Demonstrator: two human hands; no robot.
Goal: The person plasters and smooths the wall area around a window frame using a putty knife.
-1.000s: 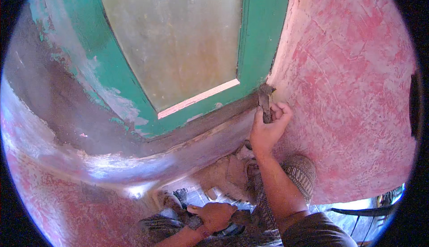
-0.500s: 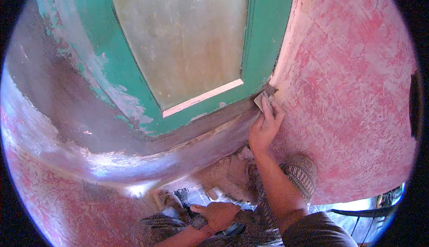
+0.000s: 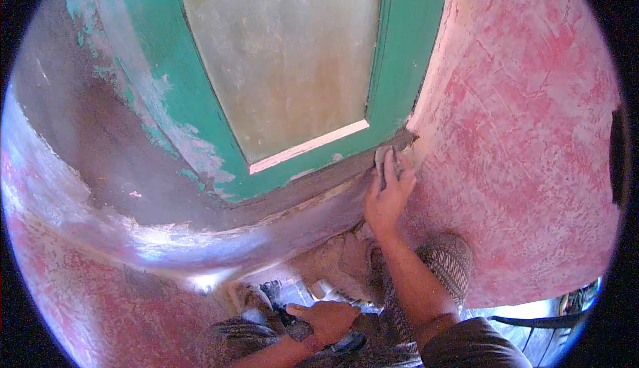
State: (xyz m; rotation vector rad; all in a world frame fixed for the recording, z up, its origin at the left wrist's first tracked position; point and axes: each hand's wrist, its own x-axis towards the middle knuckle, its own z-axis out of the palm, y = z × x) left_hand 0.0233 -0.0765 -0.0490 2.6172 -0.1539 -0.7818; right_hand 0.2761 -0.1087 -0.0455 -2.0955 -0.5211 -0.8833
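Leftward along the ledge, away from the corner, the right hand (image 3: 390,198) has been shifted slightly since the earlier frame, and the small flat grey tool with a thin blade-like shape (image 3: 380,158) has been carried with it. Now the tool is being held at the right end of the dark grey-brown rough mortar ledge (image 3: 319,181), just below the green-painted wooden frame (image 3: 409,48) and near the pink mottled plaster wall (image 3: 519,141). A lump of dark wet-looking mortar (image 3: 404,139) is being left visible in the corner, just beyond the fingertips.

For good work here, the blade is best being kept nearly flat, with light, even pressure being applied by the fingertips, and the mortar being drawn out thinly without the green paint being smeared.

As for direction, the tool's far end is apparently being pointed up and away from the body, toward the frame, its long axis appearing to be running roughly along the line of the forearm; the exact angle is being hidden by the fingers.

By the right hand, the tool is being pinched between thumb and extended fingers, with little gap being left. The left hand (image 3: 331,321) is being kept low, fingers curled; whether anything is being gripped cannot be told.
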